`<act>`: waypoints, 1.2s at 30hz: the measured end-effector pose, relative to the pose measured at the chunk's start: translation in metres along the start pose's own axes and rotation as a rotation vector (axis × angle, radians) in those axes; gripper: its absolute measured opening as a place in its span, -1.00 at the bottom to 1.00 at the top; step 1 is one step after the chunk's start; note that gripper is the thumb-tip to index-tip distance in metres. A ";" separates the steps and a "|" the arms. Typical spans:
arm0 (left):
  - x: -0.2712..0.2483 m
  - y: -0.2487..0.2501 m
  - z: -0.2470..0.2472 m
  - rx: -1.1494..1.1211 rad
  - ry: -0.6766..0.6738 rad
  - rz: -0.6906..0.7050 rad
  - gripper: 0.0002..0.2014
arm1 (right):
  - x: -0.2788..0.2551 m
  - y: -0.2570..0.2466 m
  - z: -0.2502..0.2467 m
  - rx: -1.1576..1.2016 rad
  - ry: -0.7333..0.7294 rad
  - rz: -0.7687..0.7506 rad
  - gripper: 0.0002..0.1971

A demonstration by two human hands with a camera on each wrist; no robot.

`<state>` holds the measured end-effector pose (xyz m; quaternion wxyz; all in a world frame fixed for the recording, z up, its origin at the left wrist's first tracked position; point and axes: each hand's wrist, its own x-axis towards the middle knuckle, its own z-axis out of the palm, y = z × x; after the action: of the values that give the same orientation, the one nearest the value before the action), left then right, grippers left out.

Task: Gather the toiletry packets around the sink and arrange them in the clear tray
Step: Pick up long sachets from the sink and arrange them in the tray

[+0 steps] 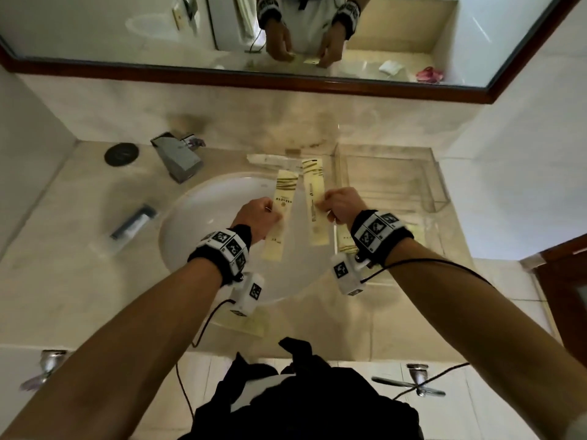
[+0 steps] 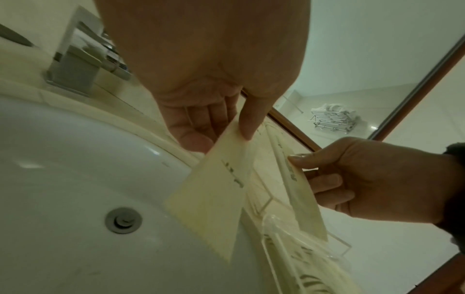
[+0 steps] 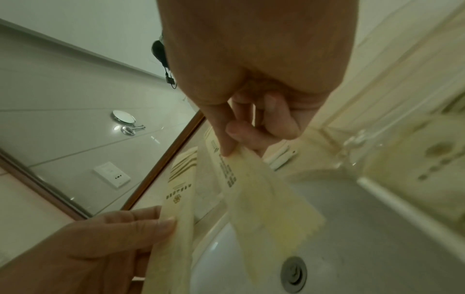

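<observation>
- Yellow packet is hanging over the white sink, and the left hand is pinching it.
- Right hand is pinching another packet beside the clear tray.

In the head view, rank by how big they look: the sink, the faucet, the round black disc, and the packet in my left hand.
1. Sink
2. Faucet and packet: look alike, unsure
3. Disc
</observation>
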<state>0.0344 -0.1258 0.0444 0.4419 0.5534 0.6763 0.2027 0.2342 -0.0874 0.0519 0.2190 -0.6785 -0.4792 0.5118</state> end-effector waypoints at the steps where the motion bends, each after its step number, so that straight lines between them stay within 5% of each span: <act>1: -0.002 0.007 0.007 0.002 0.007 0.013 -0.83 | -0.003 0.004 -0.011 0.007 0.009 -0.005 -0.73; 16: -0.016 0.073 0.103 0.037 0.043 0.063 -0.93 | -0.030 0.084 -0.141 -0.147 0.034 -0.017 -0.88; 24: -0.007 0.062 0.109 0.103 0.064 0.035 -0.92 | -0.029 0.100 -0.126 -0.603 -0.203 -0.010 -0.59; 36: -0.001 0.040 0.115 0.084 0.020 -0.037 -0.91 | -0.027 0.111 -0.102 -0.889 -0.312 -0.070 -0.64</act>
<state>0.1519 -0.1390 0.0148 0.4150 0.5568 0.6988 0.1714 0.3730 -0.1406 0.0163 -0.1502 -0.6048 -0.7017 0.3454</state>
